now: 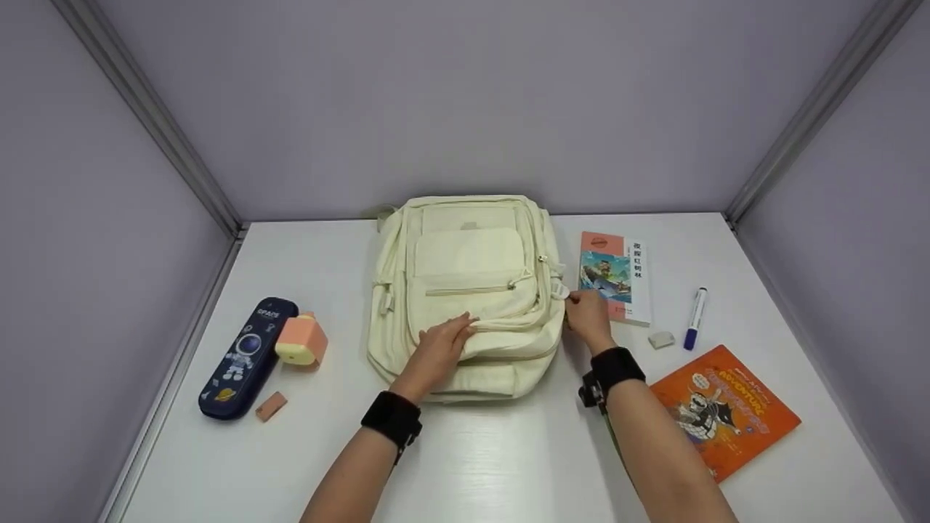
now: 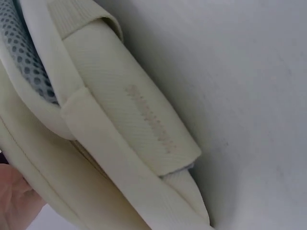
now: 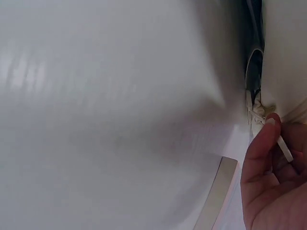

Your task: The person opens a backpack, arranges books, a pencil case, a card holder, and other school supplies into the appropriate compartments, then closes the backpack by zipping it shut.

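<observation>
A cream backpack (image 1: pixel 468 254) lies front side up on the white table. My left hand (image 1: pixel 438 354) rests on its lower front with fingers extended; only a bit of that hand (image 2: pixel 19 199) shows at the edge of the left wrist view, beside the bag's strap (image 2: pixel 129 110) and grey mesh. At the bag's right side my right hand (image 1: pixel 590 319) pinches a small pale zipper pull (image 3: pixel 285 148) between thumb and fingers. Just by those fingers is a white buckle (image 1: pixel 559 290). A dark gap (image 3: pixel 255 62) in the bag's side shows in the right wrist view.
Right of the bag lie a paperback book (image 1: pixel 607 280), a white eraser (image 1: pixel 661 339), a marker (image 1: pixel 695 318) and an orange book (image 1: pixel 734 407). On the left are a navy pencil case (image 1: pixel 247 359), a pink-and-yellow pencil sharpener (image 1: pixel 302 340) and a small pinkish-brown block (image 1: pixel 272 406). Panels enclose the table.
</observation>
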`<state>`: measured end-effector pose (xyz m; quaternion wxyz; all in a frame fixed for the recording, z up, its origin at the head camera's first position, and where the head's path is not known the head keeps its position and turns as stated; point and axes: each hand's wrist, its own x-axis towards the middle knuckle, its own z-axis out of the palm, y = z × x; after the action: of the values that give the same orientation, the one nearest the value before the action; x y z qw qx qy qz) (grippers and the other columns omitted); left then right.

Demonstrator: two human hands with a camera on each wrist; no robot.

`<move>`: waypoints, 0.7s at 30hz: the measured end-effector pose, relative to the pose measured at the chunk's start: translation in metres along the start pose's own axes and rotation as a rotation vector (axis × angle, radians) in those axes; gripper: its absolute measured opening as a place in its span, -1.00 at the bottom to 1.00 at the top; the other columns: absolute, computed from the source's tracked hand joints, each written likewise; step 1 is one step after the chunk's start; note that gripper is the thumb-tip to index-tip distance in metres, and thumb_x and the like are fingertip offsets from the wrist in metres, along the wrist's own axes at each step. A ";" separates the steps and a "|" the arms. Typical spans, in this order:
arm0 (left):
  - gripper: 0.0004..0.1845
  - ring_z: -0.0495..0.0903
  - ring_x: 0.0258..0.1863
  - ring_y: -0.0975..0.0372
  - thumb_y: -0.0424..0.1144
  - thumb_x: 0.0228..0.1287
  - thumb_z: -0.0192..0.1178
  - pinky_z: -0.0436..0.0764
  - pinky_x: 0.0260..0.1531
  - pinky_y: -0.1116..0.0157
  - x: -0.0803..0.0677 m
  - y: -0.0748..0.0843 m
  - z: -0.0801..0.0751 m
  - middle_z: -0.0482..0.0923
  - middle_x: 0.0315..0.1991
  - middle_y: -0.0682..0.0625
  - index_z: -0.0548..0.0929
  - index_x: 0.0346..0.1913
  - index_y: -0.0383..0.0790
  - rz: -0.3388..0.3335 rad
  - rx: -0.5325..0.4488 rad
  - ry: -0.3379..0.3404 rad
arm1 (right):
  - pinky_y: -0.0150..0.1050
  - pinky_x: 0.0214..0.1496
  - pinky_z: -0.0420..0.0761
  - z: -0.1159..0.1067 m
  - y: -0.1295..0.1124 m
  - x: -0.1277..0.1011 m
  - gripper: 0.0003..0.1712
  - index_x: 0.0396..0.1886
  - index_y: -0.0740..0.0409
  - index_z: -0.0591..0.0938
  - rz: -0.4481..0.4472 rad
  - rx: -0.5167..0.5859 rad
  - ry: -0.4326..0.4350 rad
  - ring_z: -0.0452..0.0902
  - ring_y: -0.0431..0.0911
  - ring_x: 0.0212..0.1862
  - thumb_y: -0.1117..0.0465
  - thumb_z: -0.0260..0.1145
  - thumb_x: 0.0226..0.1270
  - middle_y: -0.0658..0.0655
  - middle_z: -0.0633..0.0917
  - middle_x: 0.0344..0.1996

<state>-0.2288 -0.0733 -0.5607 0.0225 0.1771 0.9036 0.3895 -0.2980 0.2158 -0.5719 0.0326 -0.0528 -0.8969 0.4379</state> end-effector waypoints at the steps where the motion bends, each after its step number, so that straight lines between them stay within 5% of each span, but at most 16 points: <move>1: -0.50 0.30 0.36 -0.07 0.11 0.53 -0.14 -0.09 0.21 -0.43 0.001 0.001 0.001 0.34 0.39 -0.07 0.52 0.32 -0.01 -0.010 0.008 -0.002 | -0.29 -0.66 0.35 -0.001 0.000 -0.002 -0.59 -0.70 0.23 0.57 -0.016 -0.025 0.000 0.34 -0.16 -0.76 0.35 0.11 0.40 0.06 0.46 -0.83; 9: -0.53 0.29 0.33 -0.19 0.11 0.51 -0.12 -0.11 0.14 -0.50 0.005 0.003 0.009 0.35 0.37 -0.12 0.56 0.26 -0.01 -0.064 0.086 -0.008 | -0.27 -0.57 0.36 -0.006 0.000 -0.020 -0.72 -0.51 0.25 0.75 -0.125 -0.224 0.004 0.39 -0.12 -0.63 0.27 0.26 0.38 0.05 0.57 -0.69; 17: -0.54 0.26 0.34 -0.22 0.09 0.50 -0.11 -0.13 0.12 -0.51 0.006 0.006 0.015 0.36 0.36 -0.14 0.57 0.24 -0.03 -0.078 0.145 -0.007 | -0.25 -0.54 0.36 -0.011 -0.005 -0.043 -0.81 -0.29 0.27 0.79 -0.131 -0.267 -0.034 0.39 -0.12 -0.61 0.33 0.26 0.34 0.05 0.62 -0.63; 21: -0.55 0.25 0.35 -0.21 0.08 0.50 -0.11 -0.14 0.12 -0.52 0.006 0.008 0.018 0.38 0.35 -0.15 0.58 0.23 -0.03 -0.089 0.164 -0.010 | -0.26 -0.56 0.32 -0.013 -0.009 -0.054 -0.78 -0.37 0.26 0.80 -0.144 -0.245 -0.048 0.35 -0.14 -0.63 0.34 0.24 0.34 0.07 0.64 -0.65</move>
<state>-0.2290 -0.0540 -0.5671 0.0296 0.1399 0.9392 0.3120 -0.2440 0.2139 -0.5577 0.0359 0.0185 -0.9456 0.3228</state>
